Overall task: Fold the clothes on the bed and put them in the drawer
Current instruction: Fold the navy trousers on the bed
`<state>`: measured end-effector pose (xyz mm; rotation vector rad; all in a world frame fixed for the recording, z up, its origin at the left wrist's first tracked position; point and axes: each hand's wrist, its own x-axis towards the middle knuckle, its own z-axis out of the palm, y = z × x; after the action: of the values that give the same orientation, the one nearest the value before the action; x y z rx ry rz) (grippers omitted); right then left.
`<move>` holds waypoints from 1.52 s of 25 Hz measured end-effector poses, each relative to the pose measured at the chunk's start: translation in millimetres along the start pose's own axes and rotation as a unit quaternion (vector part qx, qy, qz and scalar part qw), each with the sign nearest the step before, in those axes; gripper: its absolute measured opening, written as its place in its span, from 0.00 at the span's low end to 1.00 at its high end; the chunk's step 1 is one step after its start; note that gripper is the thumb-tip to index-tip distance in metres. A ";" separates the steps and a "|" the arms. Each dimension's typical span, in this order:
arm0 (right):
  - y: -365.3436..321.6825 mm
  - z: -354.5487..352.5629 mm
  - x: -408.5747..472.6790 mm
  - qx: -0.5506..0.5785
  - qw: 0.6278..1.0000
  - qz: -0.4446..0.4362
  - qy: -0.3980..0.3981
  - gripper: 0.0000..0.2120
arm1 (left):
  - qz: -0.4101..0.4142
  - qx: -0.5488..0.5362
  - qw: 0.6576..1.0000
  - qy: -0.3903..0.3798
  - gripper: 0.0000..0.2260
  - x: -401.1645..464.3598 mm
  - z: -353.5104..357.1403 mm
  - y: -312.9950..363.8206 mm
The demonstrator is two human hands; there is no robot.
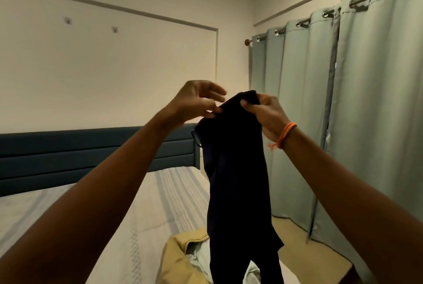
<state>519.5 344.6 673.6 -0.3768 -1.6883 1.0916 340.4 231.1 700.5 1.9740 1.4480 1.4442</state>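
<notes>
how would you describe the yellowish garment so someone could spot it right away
Start at the bed with its pale striped sheet and go to the near corner. The tan garment lies crumpled there, beneath the hanging dark garment. It's the only yellowish piece, beside a light blue-grey garment.

A dark navy garment (238,169) hangs lengthwise in the air, held up by its top edge above the striped bed (146,210), where tan and pale green clothes (183,258) lie crumpled.
</notes>
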 end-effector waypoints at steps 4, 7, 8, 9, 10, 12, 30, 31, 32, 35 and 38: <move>-0.6 -4.0 -1.0 0.105 0.992 0.055 -0.034 0.10 | 0.029 0.147 0.983 -0.104 0.19 -36.1 -16.0 -41.5; -0.5 8.0 -7.0 0.123 0.990 0.042 -0.062 0.10 | 0.041 0.336 0.933 -0.120 0.16 -58.4 -16.7 -64.7; -0.1 10.1 -9.4 0.131 0.988 0.038 -0.074 0.10 | 0.065 0.404 0.909 -0.082 0.15 -65.0 -20.8 -67.0; 0.3 10.7 -12.2 0.139 0.986 0.039 -0.083 0.11 | 0.076 0.451 0.888 -0.049 0.14 -71.0 -29.0 -64.9; 0.2 11.1 -14.9 0.133 0.986 0.044 -0.088 0.12 | 0.073 0.472 0.878 -0.024 0.14 -75.1 -40.4 -60.2; -1.3 15.6 -17.8 0.047 0.994 0.057 -0.084 0.10 | 0.052 0.495 0.867 0.014 0.17 -74.9 -67.7 -43.2; -47.6 103.9 -63.2 0.198 0.974 0.047 -0.098 0.08 | -0.120 -0.142 0.955 0.229 0.16 -191.0 -85.3 19.7; -50.0 103.4 -64.2 0.172 0.980 0.052 -0.083 0.08 | -0.126 -0.139 0.954 0.235 0.16 -193.9 -81.6 31.8; -52.9 103.0 -66.2 0.127 0.989 0.043 -0.063 0.07 | -0.129 -0.124 0.952 0.247 0.16 -196.5 -77.7 42.3; -58.2 112.7 -73.2 -0.086 0.996 -0.011 0.003 0.11 | -0.122 -0.006 0.947 0.297 0.14 -208.9 -68.6 63.1; -61.1 132.3 -83.2 -0.167 0.986 -0.026 0.007 0.13 | -0.155 0.022 0.936 0.316 0.14 -230.3 -70.5 72.8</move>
<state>452.7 190.7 668.0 -0.5476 -1.8611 0.7661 323.5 -16.6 659.8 1.2498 1.9446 1.9979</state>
